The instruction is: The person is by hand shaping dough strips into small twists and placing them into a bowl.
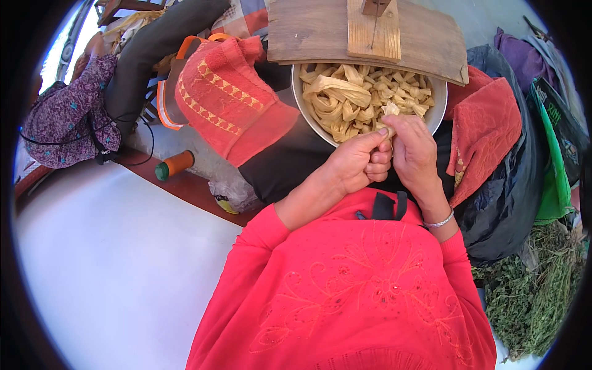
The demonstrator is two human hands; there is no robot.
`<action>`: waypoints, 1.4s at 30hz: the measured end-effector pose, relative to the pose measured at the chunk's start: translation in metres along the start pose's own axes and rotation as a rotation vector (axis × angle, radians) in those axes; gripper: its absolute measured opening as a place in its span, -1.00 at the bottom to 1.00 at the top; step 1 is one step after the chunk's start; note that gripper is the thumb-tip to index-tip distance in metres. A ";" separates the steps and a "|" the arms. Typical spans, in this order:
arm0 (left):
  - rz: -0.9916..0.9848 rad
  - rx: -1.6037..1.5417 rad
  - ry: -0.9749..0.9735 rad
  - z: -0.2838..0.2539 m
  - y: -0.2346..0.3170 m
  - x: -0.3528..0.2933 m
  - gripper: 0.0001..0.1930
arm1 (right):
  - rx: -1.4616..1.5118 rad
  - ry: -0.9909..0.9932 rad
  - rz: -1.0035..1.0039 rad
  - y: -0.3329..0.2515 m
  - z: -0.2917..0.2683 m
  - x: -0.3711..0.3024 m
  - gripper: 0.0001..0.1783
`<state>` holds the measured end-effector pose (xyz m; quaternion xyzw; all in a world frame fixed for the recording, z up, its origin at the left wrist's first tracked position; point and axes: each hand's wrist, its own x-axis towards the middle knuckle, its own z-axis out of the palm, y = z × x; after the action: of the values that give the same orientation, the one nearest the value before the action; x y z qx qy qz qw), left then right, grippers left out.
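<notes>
My left hand [365, 161] and my right hand [417, 150] meet at the near rim of a round metal bowl [439, 103]. Both are closed, thumbs and fingers pinching a pale tan strip [390, 110] whose end pokes up above my right fingers. The rest of that strip is hidden by my hands. In the bowl, long soft folded strips [336, 92] that look like tofu skin lie to the left. Many short knotted pieces [407, 86] of the same stuff fill the right and back.
A wooden board [314, 31] overhangs the bowl's far edge. Red towels [225, 98] lie left and right. Beyond the right one are a black plastic bag [496, 197], a green bag [552, 166] and dried herbs [536, 296]. An orange-green spool [176, 164] lies left.
</notes>
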<state>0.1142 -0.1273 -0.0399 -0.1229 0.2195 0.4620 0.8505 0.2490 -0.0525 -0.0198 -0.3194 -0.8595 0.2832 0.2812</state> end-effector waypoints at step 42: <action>0.878 2.088 -0.121 0.096 0.035 -0.071 -0.29 | 0.237 -0.404 0.082 -0.032 -0.102 -0.020 -0.48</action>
<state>0.0762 -0.1207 0.0781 0.7566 0.4802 0.3167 0.3109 0.3171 -0.0552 0.0651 -0.2556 -0.8453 0.4515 0.1275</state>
